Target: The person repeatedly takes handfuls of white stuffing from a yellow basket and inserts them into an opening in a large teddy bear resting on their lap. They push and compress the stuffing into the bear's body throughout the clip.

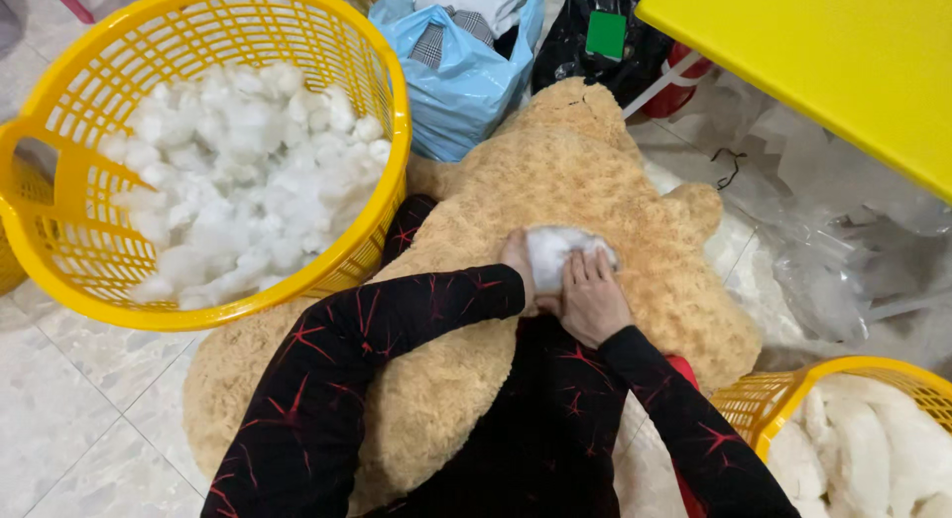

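- Left hand (518, 263): rests on the tan plush toy at the left edge of a wad of white stuffing, fingers curled round that edge; only part of the hand shows, so how firmly it clasps the wad cannot be told.
- Right hand (593, 298): lies palm-down just below and partly over the wad, fingers (595, 267) laid together and pressing on the white fibre.
- Wad of white stuffing (555, 252): sits on the toy's surface, between and under the two hands, roughly at the middle of the plush body.
- Tan plush toy (585, 171): large, curly-piled, lying across the person's lap and onto the tiled floor (69, 419).
- Sleeves (397, 320): black with a thin red branching pattern, covering both arms to the wrist.
- Large yellow basket (59, 250): slotted plastic, at upper left beside the toy, holding loose white stuffing tufts (238, 171).
- Second yellow basket (764, 399): at lower right, also holding white stuffing, only partly in view.
- Blue plastic bag (461, 82): behind the toy, with cloth inside.
- Black bag (595, 57): beside the blue one.
- Yellow tabletop (843, 62): at upper right, above crumpled clear plastic sheeting (843, 250).
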